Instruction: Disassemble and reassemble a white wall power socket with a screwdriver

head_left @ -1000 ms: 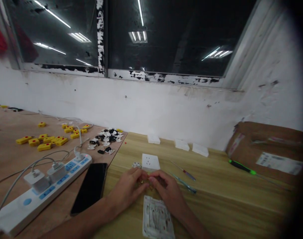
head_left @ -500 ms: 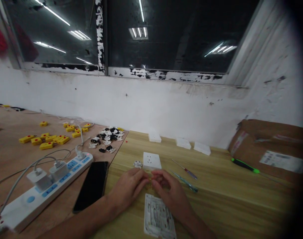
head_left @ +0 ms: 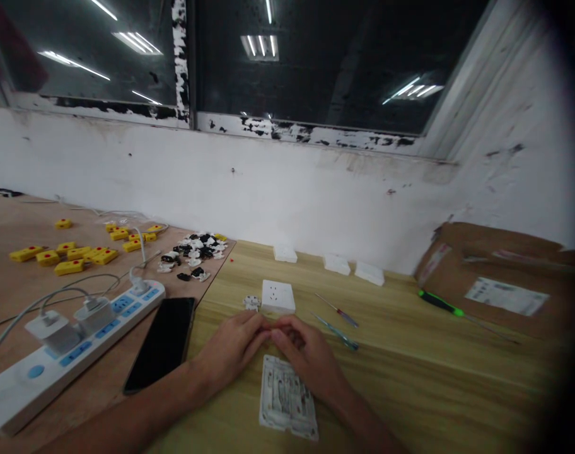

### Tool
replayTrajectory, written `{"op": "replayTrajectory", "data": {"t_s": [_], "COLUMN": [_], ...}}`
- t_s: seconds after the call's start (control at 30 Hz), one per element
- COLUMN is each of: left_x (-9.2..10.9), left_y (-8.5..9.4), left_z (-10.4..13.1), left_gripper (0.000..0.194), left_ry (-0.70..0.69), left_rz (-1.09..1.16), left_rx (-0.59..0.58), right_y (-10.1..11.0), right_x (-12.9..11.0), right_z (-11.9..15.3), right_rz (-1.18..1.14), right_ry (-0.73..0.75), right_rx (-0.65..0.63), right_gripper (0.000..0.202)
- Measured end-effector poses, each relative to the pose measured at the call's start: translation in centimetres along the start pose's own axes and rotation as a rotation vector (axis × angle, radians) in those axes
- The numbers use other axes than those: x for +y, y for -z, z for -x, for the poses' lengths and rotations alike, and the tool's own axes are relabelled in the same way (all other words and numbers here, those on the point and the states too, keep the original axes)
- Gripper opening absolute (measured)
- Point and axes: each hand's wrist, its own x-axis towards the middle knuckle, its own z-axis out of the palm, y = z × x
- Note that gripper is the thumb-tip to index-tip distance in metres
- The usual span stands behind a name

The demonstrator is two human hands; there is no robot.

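Note:
My left hand point(head_left: 235, 343) and my right hand point(head_left: 304, 353) meet at the fingertips over the wooden table. Both are closed, fingers pinched together, and whatever they hold is hidden. Just below them lies a white plastic socket back plate point(head_left: 287, 400), its ribbed inner side facing up. A white socket panel point(head_left: 278, 296) with slots sits just beyond my fingers. Left of that panel is a small whitish insert point(head_left: 252, 302).
Right of my hands lie a thin screwdriver point(head_left: 337, 310) and a teal pen-like tool point(head_left: 337, 332). A green-handled screwdriver point(head_left: 441, 304) rests by a cardboard box point(head_left: 486, 271). To the left are a phone point(head_left: 162, 343), a power strip point(head_left: 93, 350) and several yellow blocks point(head_left: 70, 267).
My view has shifted slightly, so things sit further left and a little higher. Small brass-coloured bits seen at my fingertips before are now hidden by my fingers.

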Motion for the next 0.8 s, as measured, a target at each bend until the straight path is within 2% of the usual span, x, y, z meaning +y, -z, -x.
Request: {"op": "replayTrajectory", "data": {"t_s": [0.1,0.23,0.4,0.6,0.8], "left_x": [-0.2,0.0,0.9,1.5,1.3], "left_y": [0.0,0.1,0.5,1.2,1.0], "left_z": [0.0,0.0,-0.1,0.0,0.0], "left_gripper": [0.012,0.014,0.013,0.009,0.018], "left_ry": [0.002,-0.003,-0.038,-0.178,-0.184], "left_rz": [0.004,0.004,-0.031,-0.2,-0.078], "left_rx": [-0.005,-0.03,-0.082,-0.055,-0.031], "right_y": [-0.1,-0.1,0.3,0.0,-0.7], "right_x": [0.0,0.3,0.8,0.4,-0.4], "right_z": [-0.1,0.0,0.3,0.4,0.5], "right_rz": [0.068,0.115,0.266,0.259,0.268], "right_ry": [0.017,0.084,0.312,0.573,0.706], "right_rx": [-0.003,0.038,0.077,0.111,0.176], "right_gripper": [0.023,0.01,0.009,0.014,0.017]}}
